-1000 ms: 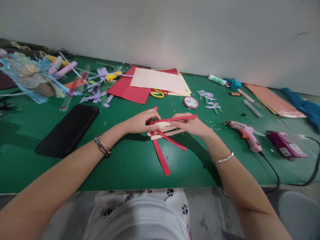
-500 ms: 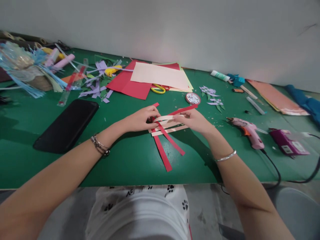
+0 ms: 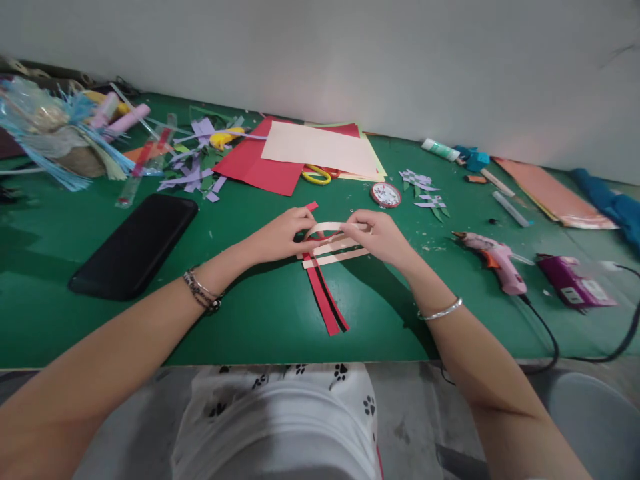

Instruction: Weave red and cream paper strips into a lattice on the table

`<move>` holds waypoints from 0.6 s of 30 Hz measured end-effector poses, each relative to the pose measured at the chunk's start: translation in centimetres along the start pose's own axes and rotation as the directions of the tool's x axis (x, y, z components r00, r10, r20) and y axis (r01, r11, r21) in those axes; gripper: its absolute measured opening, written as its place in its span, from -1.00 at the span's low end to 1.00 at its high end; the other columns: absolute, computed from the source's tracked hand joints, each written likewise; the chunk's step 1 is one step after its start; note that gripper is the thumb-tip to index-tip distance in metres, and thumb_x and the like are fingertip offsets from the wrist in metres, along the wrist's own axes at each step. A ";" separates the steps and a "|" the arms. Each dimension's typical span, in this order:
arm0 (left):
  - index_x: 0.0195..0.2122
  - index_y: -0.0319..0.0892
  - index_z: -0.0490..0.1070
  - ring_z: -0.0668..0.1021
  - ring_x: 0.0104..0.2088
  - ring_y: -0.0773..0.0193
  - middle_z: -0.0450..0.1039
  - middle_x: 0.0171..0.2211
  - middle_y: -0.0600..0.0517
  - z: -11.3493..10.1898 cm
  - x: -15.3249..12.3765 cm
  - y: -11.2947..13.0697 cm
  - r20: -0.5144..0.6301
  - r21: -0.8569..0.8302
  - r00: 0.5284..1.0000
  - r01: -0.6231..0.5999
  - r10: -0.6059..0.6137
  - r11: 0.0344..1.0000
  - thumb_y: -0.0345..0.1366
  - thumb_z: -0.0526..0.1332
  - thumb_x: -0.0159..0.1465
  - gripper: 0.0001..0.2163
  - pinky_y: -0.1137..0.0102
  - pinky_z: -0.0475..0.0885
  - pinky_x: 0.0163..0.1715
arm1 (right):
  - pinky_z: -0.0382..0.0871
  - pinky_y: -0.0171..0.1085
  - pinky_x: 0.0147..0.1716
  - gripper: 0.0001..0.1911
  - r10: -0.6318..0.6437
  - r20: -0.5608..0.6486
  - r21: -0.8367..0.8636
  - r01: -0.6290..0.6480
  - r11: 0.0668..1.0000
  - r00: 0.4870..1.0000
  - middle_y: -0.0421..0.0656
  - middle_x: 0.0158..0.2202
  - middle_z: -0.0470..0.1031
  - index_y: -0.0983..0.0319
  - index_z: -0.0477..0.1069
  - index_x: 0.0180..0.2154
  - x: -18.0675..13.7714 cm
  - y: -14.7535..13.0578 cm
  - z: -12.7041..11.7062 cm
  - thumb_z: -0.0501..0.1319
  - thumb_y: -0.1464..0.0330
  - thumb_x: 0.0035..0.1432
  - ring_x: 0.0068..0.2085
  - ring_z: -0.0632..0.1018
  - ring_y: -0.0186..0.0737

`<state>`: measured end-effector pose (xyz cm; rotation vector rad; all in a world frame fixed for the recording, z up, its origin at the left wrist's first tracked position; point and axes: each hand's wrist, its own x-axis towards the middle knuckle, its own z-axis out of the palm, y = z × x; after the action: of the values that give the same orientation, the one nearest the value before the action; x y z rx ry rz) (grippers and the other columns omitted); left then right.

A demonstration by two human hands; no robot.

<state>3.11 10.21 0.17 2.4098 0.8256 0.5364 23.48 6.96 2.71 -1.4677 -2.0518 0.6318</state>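
Between my two hands lies a small crossing of red and pale pink paper strips above the green table. My left hand (image 3: 287,235) is closed, its fingers pinching the strips where they cross. My right hand (image 3: 380,235) is closed as well, pinching a pale pink paper strip (image 3: 327,228) that arches up between the hands. Below the arch, another pale strip (image 3: 340,259) stretches to the right. A red paper strip (image 3: 323,303) hangs toward me with a dark shadow beside it. Part of a red strip shows under the arch; my fingers hide the rest.
A black phone (image 3: 135,247) lies left. Behind are red and pale paper sheets (image 3: 315,147), yellow-handled scissors (image 3: 316,176) and a round tin (image 3: 385,194). Woven purple-green pieces (image 3: 430,203), a pink glue gun (image 3: 493,259) and a purple device (image 3: 575,283) lie right.
The red strip that stuck out past my right hand now lies lower, between the hands. A second red end no longer points to the lower right. The pale strip arches higher.
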 end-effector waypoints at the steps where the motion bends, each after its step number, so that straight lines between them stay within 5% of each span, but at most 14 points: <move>1: -0.52 -0.19 0.28 0.41 -0.23 0.19 0.27 -0.36 0.01 -0.1 0.0 0.0 0.006 -0.009 1.000 0.014 -0.014 1.000 -0.12 0.10 0.17 -0.75 0.23 0.29 -0.11 | 0.13 -0.34 -0.37 -0.77 -0.018 -0.024 -0.015 0.018 1.000 1.000 -0.22 -0.51 0.38 0.26 0.34 -0.55 0.0 0.1 0.1 0.10 0.28 0.04 -0.42 0.35 -0.34; 7: -0.56 -0.17 0.17 0.33 -0.45 0.32 0.23 -0.47 0.07 -0.6 -0.3 -0.2 0.054 -0.018 0.998 0.045 -0.044 0.999 -0.20 0.18 0.08 -0.78 0.44 0.26 -0.45 | 0.13 -0.34 -0.38 -0.78 -0.055 -0.051 -0.050 0.052 0.997 0.997 -0.22 -0.50 0.36 0.25 0.32 -0.57 0.1 0.6 0.5 0.11 0.29 0.05 -0.43 0.35 -0.35; 14: -0.60 -0.16 0.09 0.30 -0.53 0.38 0.19 -0.54 0.11 -0.3 -0.3 0.1 0.031 -0.038 0.998 0.054 -0.053 0.998 -0.32 0.14 0.07 -0.80 0.48 0.19 -0.52 | 0.13 -0.30 -0.34 -0.85 -0.057 -0.023 -0.046 0.056 0.997 0.998 -0.22 -0.49 0.35 0.24 0.30 -0.51 0.1 0.7 0.8 0.10 0.31 0.03 -0.41 0.36 -0.32; 18: -0.43 -0.16 0.18 0.32 -0.53 0.38 0.22 -0.53 0.13 -0.2 -0.5 0.4 0.049 -0.087 0.993 0.112 -0.108 0.990 -0.30 0.14 0.08 -0.88 0.49 0.19 -0.53 | 0.14 -0.24 -0.26 -0.83 -0.036 -0.115 -0.047 0.031 0.998 0.993 -0.19 -0.36 0.35 0.22 0.23 -0.34 0.0 0.4 1.0 0.15 0.35 -0.04 -0.31 0.38 -0.24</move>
<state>2.85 9.71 0.45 2.2722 0.8904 0.4659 23.12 7.06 1.72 -1.4572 -2.0082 0.4788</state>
